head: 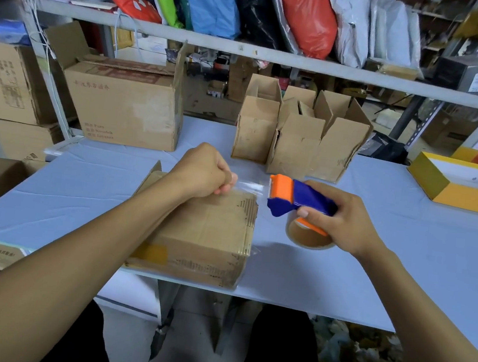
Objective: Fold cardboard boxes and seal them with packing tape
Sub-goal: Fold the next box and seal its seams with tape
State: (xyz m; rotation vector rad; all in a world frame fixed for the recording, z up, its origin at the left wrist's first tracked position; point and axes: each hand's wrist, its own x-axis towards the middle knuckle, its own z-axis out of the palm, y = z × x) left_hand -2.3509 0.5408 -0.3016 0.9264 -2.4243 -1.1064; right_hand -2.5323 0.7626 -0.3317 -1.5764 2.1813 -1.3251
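Observation:
A closed cardboard box (209,237) lies on the pale blue table (371,274), at its front edge. My left hand (205,173) hovers over the box's far edge and pinches the free end of a clear tape strip (250,186). The strip runs right to a blue and orange tape dispenser (296,200). My right hand (344,222) grips the dispenser just right of the box, with the brown tape roll (309,238) beneath it.
Several small open cardboard boxes (298,140) stand at the back of the table, and a large carton (126,105) sits at the back left. A yellow and white tray box (468,186) lies far right. Shelving with coloured bags rises behind. More cartons are stacked at left.

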